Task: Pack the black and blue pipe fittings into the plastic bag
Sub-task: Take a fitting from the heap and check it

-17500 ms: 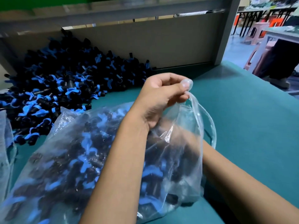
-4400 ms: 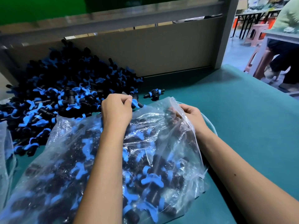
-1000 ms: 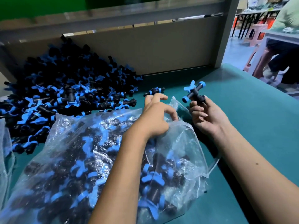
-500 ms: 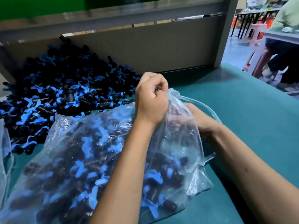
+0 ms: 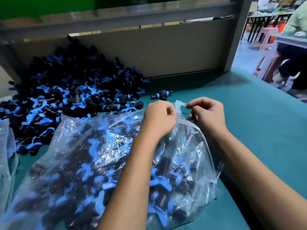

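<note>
Where fittings (image 5: 66,103) pile, teal tabletop (image 5: 259,130) meets backboard (image 5: 166,52).

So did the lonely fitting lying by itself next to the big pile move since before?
No. The lone fitting lies on the green table just right of the pile, below the grey back panel, as before.

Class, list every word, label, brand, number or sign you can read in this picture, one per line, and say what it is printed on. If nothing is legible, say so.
No text can be read anywhere.
Plastic bag: clear, no print visible.
Pipe fittings: no markings legible; too small and blurred.
Grey back panel: plain, no label.
Background tables at the upper right: items on them too blurred to read.
</note>
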`<control>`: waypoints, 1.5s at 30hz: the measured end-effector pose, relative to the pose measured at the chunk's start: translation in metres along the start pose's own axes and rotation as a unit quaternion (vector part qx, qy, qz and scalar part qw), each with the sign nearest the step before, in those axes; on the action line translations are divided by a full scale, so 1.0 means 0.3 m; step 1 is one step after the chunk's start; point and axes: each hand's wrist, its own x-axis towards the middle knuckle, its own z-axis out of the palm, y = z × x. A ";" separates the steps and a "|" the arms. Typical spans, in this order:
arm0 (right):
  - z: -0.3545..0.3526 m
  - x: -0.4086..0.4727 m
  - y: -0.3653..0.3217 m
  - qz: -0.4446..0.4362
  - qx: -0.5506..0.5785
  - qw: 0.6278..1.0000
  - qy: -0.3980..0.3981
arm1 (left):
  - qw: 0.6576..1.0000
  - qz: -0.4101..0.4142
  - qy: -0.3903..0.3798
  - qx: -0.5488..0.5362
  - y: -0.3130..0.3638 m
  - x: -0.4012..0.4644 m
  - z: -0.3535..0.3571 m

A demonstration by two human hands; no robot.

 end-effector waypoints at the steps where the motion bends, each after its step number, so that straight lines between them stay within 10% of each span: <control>1: -0.004 0.015 0.004 -0.020 -0.008 0.999 0.033 | 1.000 0.010 -0.026 0.011 0.003 -0.004 -0.001; 9: 0.119 0.178 0.001 -0.186 -0.288 0.936 -0.081 | 0.998 0.043 -0.047 0.002 -0.004 -0.003 -0.021; 15: 0.270 0.292 0.074 -0.202 -0.580 0.742 -0.267 | 0.978 0.026 0.192 -0.073 -0.023 0.004 -0.110; 23: 0.235 0.237 0.119 -0.187 -0.445 0.863 -0.148 | 0.954 -0.092 0.250 -0.141 -0.056 0.000 -0.143; 28: 0.112 0.128 0.060 -0.068 -0.090 0.992 0.051 | 0.952 -0.082 0.182 -0.234 -0.035 0.002 -0.115; 33: -0.005 0.017 -0.014 0.110 0.325 0.938 -0.052 | 0.930 -0.088 0.099 -0.343 -0.008 0.023 -0.055; 45: -0.002 -0.056 0.011 0.109 0.252 0.952 -0.133 | 0.919 -0.121 0.043 -0.372 -0.019 -0.018 -0.028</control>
